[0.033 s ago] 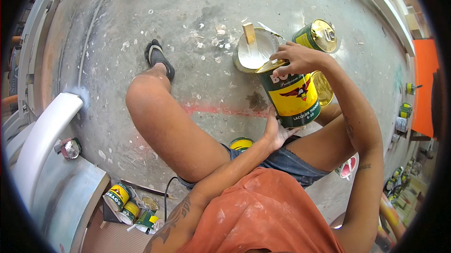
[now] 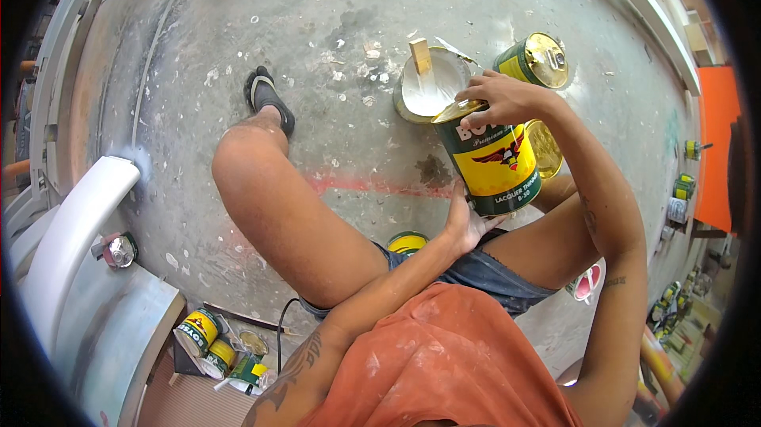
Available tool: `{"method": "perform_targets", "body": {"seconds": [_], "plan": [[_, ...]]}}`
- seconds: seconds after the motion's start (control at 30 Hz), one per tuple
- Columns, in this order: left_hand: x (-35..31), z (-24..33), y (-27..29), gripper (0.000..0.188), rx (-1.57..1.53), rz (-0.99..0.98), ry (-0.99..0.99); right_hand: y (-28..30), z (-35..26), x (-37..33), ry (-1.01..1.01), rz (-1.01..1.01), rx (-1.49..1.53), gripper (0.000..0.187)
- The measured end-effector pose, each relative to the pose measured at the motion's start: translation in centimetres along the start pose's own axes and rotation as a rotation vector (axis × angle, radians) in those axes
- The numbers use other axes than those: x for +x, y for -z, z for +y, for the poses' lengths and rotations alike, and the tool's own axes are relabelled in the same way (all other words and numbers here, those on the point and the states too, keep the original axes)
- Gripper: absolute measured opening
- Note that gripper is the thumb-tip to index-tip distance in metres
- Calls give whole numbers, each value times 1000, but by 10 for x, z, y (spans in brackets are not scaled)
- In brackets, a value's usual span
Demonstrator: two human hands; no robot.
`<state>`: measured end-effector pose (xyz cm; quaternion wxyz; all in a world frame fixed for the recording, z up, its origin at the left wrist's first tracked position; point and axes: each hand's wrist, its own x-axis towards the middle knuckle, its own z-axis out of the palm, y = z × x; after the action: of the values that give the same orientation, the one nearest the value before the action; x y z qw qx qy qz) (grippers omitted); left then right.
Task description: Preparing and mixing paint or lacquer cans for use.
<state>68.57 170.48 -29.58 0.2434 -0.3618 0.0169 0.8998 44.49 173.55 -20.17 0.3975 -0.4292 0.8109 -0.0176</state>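
Note:
A large green and yellow metal can [image 2: 491, 161] is tilted between my hands, its top leaning away from me toward an open can of white material [image 2: 432, 90]. Fingers of my right hand [image 2: 507, 98] are closed over the top rim. Supporting the base from below is my left hand [image 2: 468, 225], its fingers partly hidden under the can. In the open can, a flat wooden stick [image 2: 420, 56] stands upright against the far side, coated white lower down. No stream of liquid can be made out between the two cans.
Beyond my right hand stands a can with a gold top [image 2: 547, 60]; a gold-coloured open can [image 2: 545, 149] sits behind the held one. A small can [image 2: 407, 242] is between my legs. Several used cans [image 2: 201, 330] crowd the lower left, near a curved white panel [image 2: 79, 229].

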Motion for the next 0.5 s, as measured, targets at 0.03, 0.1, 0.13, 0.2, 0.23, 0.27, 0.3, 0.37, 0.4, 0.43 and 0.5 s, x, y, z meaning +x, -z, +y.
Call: {"method": "perform_targets", "body": {"seconds": [0.03,0.1,0.13,0.2,0.23,0.27,0.3,0.37,0.4,0.43,0.5], "plan": [[0,0,0,73,-1,0,0,0,0,0,0,-1,0,73],[1,0,2,75,0,-27,-12,1,0,0,19,4,-15,73],[2,-1,2,75,-1,-27,-12,1,0,0,20,3,-15,73],[1,-1,2,76,-1,-7,-6,0,-1,1,-32,-20,8,72],[1,-1,2,76,-1,-6,-5,0,-2,1,-32,-21,8,72],[1,-1,2,76,1,-9,-3,0,-2,1,-39,-24,3,72],[1,0,2,77,3,-12,-1,0,-3,1,-45,-28,-2,72],[0,0,3,77,-20,-23,4,1,-3,1,-40,-26,-3,72],[0,0,3,77,-43,-35,10,1,-3,1,-36,-24,-4,72],[0,0,3,77,-44,-35,10,1,-3,1,-36,-24,-4,72],[0,0,3,76,-31,-51,10,1,-2,1,-30,-26,-14,73]]}}
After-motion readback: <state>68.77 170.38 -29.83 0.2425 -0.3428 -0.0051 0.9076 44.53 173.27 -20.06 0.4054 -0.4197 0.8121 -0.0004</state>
